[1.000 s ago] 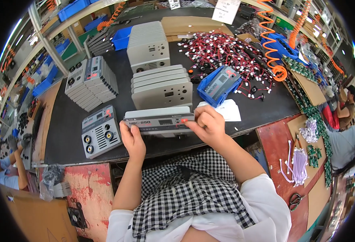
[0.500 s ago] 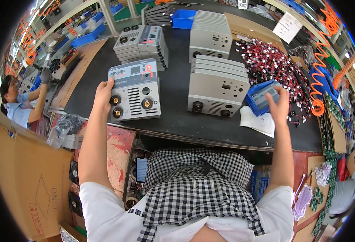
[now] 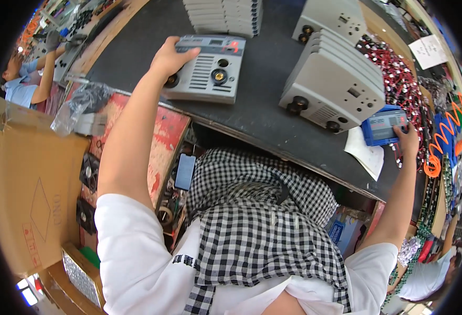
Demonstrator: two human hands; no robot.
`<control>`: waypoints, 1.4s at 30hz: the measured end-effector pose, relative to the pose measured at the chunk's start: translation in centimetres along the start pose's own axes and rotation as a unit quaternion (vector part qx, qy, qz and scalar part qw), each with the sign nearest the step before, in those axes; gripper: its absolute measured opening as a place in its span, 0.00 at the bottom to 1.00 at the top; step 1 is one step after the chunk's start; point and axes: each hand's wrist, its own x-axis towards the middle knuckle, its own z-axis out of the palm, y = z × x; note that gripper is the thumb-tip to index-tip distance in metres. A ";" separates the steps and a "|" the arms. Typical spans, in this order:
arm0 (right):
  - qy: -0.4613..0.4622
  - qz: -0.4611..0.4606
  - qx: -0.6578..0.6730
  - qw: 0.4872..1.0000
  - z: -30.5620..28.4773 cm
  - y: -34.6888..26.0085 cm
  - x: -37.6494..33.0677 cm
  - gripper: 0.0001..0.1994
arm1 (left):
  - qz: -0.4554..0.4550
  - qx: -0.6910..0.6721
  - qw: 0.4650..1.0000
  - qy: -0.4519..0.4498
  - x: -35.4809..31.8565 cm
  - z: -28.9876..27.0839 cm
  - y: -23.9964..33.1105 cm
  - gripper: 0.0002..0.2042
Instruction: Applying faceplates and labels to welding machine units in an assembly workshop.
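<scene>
A grey front panel (image 3: 213, 70) with vent slots, black round sockets and a dark label strip along its top lies on the black bench. My left hand (image 3: 169, 59) grips its upper left corner, thumb over the front. Off to the right, a blue bin (image 3: 379, 140) holds grey printed labels (image 3: 384, 126). My right hand (image 3: 409, 140) is at the bin's right side, thumb and finger closed on the edge of the top label. The label still rests in the bin.
Grey panels (image 3: 331, 84) stand in a row between my hands, with more panels (image 3: 341, 21) behind. Another stack (image 3: 223, 18) is beyond my left hand. Red-black wire leads (image 3: 399, 79) pile at the right, near white paper (image 3: 365, 152). A co-worker (image 3: 28, 79) works far left.
My view has tilted and shifted, so the bench sits higher. The held panel now leans back flatter under my left hand. My right hand has moved to the label's right edge.
</scene>
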 end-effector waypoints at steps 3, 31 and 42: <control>0.026 0.010 -0.044 0.999 -0.3 0.9 0.1 0.31 | 0.029 0.101 0.994 0.031 0.1 0.7 1.1 0.36; 0.034 -0.225 0.583 0.780 -9.0 -15.9 -23.7 0.26 | 0.512 -0.385 0.759 -0.118 -24.6 6.0 14.4 0.39; -0.252 -0.316 0.595 0.695 -8.7 -18.8 -24.8 0.29 | 0.450 -0.400 0.774 -0.198 -25.9 6.0 12.3 0.48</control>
